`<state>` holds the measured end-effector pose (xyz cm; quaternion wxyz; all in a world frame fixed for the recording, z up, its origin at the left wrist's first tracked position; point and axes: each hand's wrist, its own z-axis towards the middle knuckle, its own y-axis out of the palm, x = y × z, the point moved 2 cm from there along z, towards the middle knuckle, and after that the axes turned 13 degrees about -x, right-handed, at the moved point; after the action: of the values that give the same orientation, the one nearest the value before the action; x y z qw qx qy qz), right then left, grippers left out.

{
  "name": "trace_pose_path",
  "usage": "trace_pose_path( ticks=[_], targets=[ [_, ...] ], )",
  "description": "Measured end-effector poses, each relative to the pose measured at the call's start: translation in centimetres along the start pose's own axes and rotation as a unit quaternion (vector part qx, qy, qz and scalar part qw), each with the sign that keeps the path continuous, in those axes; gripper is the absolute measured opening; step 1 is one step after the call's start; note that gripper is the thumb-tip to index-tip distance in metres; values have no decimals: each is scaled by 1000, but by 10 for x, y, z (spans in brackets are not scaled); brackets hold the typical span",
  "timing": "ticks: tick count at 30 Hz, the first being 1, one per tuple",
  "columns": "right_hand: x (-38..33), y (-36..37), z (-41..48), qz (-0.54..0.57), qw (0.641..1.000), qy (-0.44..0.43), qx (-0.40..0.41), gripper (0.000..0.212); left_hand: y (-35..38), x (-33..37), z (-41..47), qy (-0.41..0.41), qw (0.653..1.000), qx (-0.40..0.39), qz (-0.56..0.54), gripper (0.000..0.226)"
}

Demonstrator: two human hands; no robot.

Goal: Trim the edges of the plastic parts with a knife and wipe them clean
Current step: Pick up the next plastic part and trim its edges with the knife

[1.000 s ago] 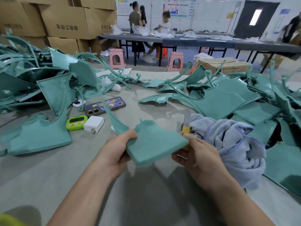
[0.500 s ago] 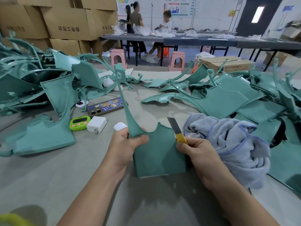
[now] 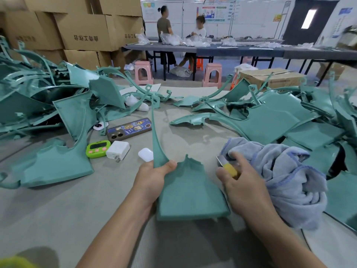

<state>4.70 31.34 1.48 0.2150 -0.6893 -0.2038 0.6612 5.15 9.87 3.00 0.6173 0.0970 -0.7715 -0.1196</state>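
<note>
My left hand (image 3: 154, 176) grips a teal plastic part (image 3: 190, 196) where its long thin arm meets its flat panel. The panel stands nearly upright on the grey table (image 3: 58, 219), its arm pointing up and away. My right hand (image 3: 239, 180) is just right of the panel and apart from it, closed on a yellow-handled knife (image 3: 229, 169) whose short blade points up and left. A light blue cloth (image 3: 286, 180) lies bunched right behind that hand, and the fingertips touch its edge.
Heaps of teal plastic parts fill the left (image 3: 48, 105) and right (image 3: 280, 120) of the table. A phone (image 3: 129, 129), green timer (image 3: 97, 148), white charger (image 3: 117, 150) and white earbud case (image 3: 145, 154) lie left of centre. Two people work at a far table (image 3: 231, 49).
The part was turned from tilted flat to standing upright. My right hand drew the knife away from the panel's right edge toward the cloth.
</note>
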Motion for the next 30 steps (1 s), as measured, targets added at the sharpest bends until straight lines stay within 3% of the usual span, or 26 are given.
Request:
trace_pose_path(
  ticks=[2,5,10,13,16,19,23,27,30],
  targets=[
    [-8,-10,-4,-101,993,-41,48,57,0,0,-2,-8,1000,-15,-6,12],
    [-12,-13,-5,-91,989,-87,74,32,4,0,-4,-10,999,-48,-21,15],
    [-13,-1,-8,101,987,-118,-41,11,4,4,-6,-11,998,-57,-1,23],
    [-17,3,-12,263,943,-96,-180,16,3,1,-5,-11,997,-74,-10,31],
    [-18,8,-17,313,911,-48,-264,16,5,-1,-3,13,997,-78,-18,29],
    [-16,10,-16,305,912,-16,-275,18,0,-5,3,63,998,-3,3,10],
    [-17,2,-19,253,900,-4,-355,19,-13,-2,12,143,983,104,52,15],
    [-14,-3,-21,216,881,28,-420,35,-38,15,15,188,969,158,-25,11],
    [-15,-5,-20,246,865,45,-435,37,-48,22,12,201,964,172,-13,6]
  ],
)
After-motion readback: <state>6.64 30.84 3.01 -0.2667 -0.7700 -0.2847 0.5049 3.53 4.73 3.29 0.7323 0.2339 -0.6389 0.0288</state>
